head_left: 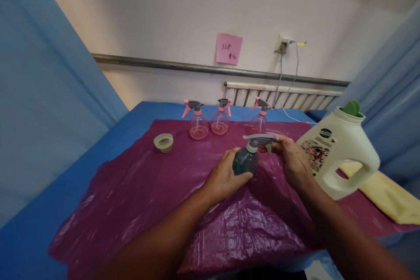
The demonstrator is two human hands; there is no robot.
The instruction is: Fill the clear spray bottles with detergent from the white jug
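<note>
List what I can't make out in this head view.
All in the head view:
Left hand: fingertips hidden behind the green spray bottle.
Right hand: exact hold unclear, fingertips partly behind the sprayer head.
Rightmost pink-topped bottle: base behind the sprayer head.
Jug: fill level hidden by opaque walls.
Label: small print too small.
Yellow cloth: partly behind the jug, cut by right edge.

My spray bottle (245,161) is dark green and grey; the sheet (147,197) mid-frame is purple, the jug (349,142) at right cream.
</note>
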